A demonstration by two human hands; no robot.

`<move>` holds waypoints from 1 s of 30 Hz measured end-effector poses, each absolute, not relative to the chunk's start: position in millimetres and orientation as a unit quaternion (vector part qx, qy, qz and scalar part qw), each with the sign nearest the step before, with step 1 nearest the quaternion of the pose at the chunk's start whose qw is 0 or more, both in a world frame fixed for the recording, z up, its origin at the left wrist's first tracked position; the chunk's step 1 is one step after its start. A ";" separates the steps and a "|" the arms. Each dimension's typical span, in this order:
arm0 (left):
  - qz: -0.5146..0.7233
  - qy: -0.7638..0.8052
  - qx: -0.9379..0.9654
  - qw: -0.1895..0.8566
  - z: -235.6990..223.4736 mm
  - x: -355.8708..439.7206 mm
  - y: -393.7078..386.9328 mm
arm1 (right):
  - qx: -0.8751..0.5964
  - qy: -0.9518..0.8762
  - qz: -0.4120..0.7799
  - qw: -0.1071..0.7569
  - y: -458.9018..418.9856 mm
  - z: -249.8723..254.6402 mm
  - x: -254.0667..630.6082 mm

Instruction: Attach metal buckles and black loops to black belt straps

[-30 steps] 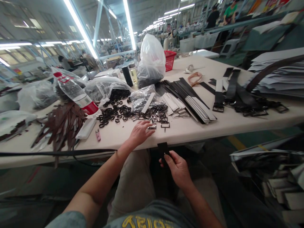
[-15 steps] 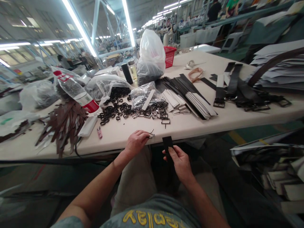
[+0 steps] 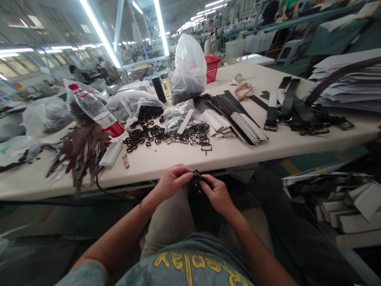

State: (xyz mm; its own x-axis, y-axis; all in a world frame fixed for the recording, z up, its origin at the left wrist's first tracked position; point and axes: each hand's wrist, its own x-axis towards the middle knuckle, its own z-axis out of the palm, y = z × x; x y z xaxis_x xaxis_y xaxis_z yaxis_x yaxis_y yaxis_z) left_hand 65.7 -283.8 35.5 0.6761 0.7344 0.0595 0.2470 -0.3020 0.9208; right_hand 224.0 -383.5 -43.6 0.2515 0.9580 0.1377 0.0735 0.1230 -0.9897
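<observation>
My left hand (image 3: 175,180) pinches a dark metal belt buckle (image 3: 195,177) just off the table's front edge. Close against it, my right hand (image 3: 218,194) grips a black strap (image 3: 204,185), whose end meets the buckle. Whether the strap passes through the frame I cannot tell, as fingers cover much of it. On the table beyond the hands, a single buckle (image 3: 206,147) lies in front of a heap of buckles (image 3: 193,136). Black strap loops (image 3: 143,137) are piled to the left of that heap.
Black and white strips (image 3: 238,119) lie fanned behind the buckles, with buckled straps (image 3: 290,105) to their right. Brown strips (image 3: 81,153), a plastic bottle (image 3: 101,117) and pink snips (image 3: 126,161) are at left. A carton of pieces (image 3: 345,210) stands low at right.
The two hands have come together. My left hand moved the buckle down and right off the tabletop, and the strap end in my right hand now meets it.
</observation>
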 end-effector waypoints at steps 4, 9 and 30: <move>0.262 0.348 0.744 0.507 38.2 66.0 -282.8 | -0.518 -0.496 0.422 0.555 -392.5 -35.3 221.8; 0.213 0.346 0.681 0.609 41.0 63.5 -281.7 | -0.488 -0.480 0.468 0.559 -403.7 -26.2 219.9; 0.185 0.339 0.575 0.721 13.8 71.2 -303.9 | -0.495 -0.455 0.467 0.575 -409.9 -16.7 214.2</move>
